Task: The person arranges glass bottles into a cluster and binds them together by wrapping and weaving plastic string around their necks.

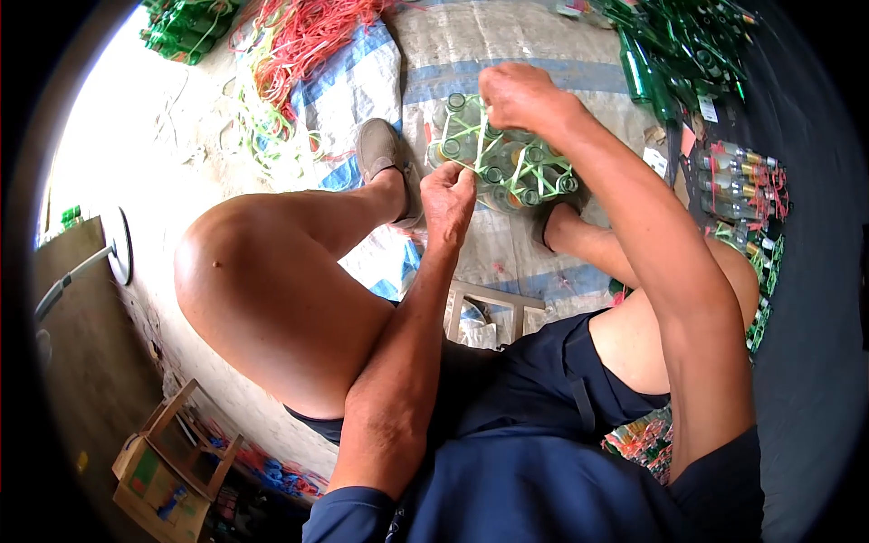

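Note:
A cluster of clear glass bottles (517, 149) stands on the floor between my feet, their mouths facing up. Pale green plastic strap (482, 140) winds round and between the bottle necks. At the near left of the cluster, my left hand (449, 201) is closed in a pinch on the strap. My right hand (525, 95) is closed above the far side of the bottles, with a length of the strap running from its fingertips down toward my left hand. The right fingertips are partly hidden by the hand itself.
Red strap (303, 41) lies heaped at the far left. Green bottles (638, 68) are piled at the far right, and bundled bottles (738, 185) lie along the right side. A wooden stool (167, 471) is at the lower left. Striped woven sheeting (453, 54) covers the floor.

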The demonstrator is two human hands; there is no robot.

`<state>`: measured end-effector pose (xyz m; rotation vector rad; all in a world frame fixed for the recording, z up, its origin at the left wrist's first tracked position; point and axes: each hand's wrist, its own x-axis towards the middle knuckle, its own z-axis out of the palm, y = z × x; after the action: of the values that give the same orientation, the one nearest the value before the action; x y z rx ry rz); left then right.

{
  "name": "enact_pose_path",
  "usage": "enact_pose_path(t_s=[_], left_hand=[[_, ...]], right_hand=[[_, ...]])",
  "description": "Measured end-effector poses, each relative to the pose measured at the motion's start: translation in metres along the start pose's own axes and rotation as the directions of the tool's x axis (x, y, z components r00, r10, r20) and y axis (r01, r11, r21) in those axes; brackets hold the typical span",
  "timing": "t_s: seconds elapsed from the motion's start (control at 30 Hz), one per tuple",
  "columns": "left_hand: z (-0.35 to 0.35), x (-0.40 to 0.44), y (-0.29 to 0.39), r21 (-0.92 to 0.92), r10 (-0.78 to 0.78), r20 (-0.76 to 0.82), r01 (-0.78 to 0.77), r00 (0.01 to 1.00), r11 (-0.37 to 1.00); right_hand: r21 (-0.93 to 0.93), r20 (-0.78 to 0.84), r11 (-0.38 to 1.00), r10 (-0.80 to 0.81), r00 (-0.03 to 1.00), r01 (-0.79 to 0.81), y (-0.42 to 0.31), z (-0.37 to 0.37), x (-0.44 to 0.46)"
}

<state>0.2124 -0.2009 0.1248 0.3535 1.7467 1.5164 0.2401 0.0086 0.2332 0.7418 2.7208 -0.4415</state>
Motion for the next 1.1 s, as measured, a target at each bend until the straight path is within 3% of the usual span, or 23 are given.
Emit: enact_pose_path(t_s=[0.2, 0.4, 0.47, 0.5, 0.6, 0.67, 0.73, 0.8, 0.87, 0.9, 0.93, 0.97, 1.07, 1.1], left_hand=[[-0.003, -0.001, 0.003, -0.029, -0.051, 0.020, 0.052, 0.998, 0.998], [-0.004, -0.004, 0.012, -0.004, -0.050, -0.033, 0.050, 0.998, 0.999], [-0.007, -0.003, 0.011, -0.022, -0.078, -0.059, 0.077, 0.995, 0.997], [-0.016, 0.008, -0.022, 0.070, 0.095, -0.056, -0.091, 0.994, 0.993], [-0.031, 0.014, 0.011, 0.040, -0.208, 0.087, 0.206, 0.974, 0.978], [-0.043, 0.032, -0.012, 0.035, -0.313, 0.053, 0.311, 0.948, 0.950], [-0.048, 0.035, -0.013, 0.045, -0.212, 0.156, 0.207, 0.965, 0.977], [-0.046, 0.034, -0.008, 0.061, -0.226, 0.091, 0.221, 0.970, 0.973], [-0.038, 0.018, 0.001, 0.318, 0.031, 0.058, -0.048, 0.998, 0.947], [-0.031, 0.009, 0.006, 0.337, 0.148, 0.007, -0.141, 0.989, 0.931], [-0.024, 0.000, 0.009, 0.360, 0.264, -0.040, -0.232, 0.964, 0.904], [-0.019, -0.005, 0.014, 0.385, 0.379, -0.082, -0.321, 0.922, 0.865], [-0.048, 0.035, -0.036, 0.329, 0.466, 0.160, -0.492, 0.870, 0.806], [-0.027, 0.005, 0.016, 0.251, 0.256, 0.074, -0.267, 0.964, 0.930]], right_hand=[[-0.067, -0.007, 0.998, 0.009, 1.000, -0.009, -0.006, 0.001, 0.004], [0.037, -0.132, 0.998, 0.047, 0.990, -0.042, 0.008, 0.016, -0.008], [0.098, -0.101, 0.994, 0.067, 0.993, -0.057, 0.018, 0.020, -0.012], [0.129, -0.087, 0.989, 0.077, 0.993, -0.066, 0.021, 0.022, -0.015], [0.088, -0.298, 0.996, 0.045, 0.954, -0.019, 0.025, 0.042, -0.026], [0.182, -0.328, 0.982, 0.111, 0.938, -0.052, 0.023, 0.043, -0.039], [0.293, -0.320, 0.947, 0.226, 0.920, -0.131, 0.019, 0.048, -0.057], [0.419, -0.267, 0.872, 0.384, 0.884, -0.252, 0.010, 0.054, -0.078], [0.478, -0.243, 0.824, 0.458, 0.855, -0.305, -0.021, 0.046, -0.119], [0.506, -0.254, 0.808, 0.473, 0.844, -0.301, -0.025, 0.062, -0.132], [0.528, -0.126, 0.764, 0.503, 0.855, -0.371, -0.037, 0.056, -0.147], [0.503, -0.111, 0.765, 0.519, 0.848, -0.402, -0.046, 0.059, -0.158], [0.455, -0.039, 0.759, 0.539, 0.841, -0.465, -0.050, 0.085, -0.165], [0.443, -0.014, 0.759, 0.538, 0.843, -0.477, -0.048, 0.093, -0.164]])
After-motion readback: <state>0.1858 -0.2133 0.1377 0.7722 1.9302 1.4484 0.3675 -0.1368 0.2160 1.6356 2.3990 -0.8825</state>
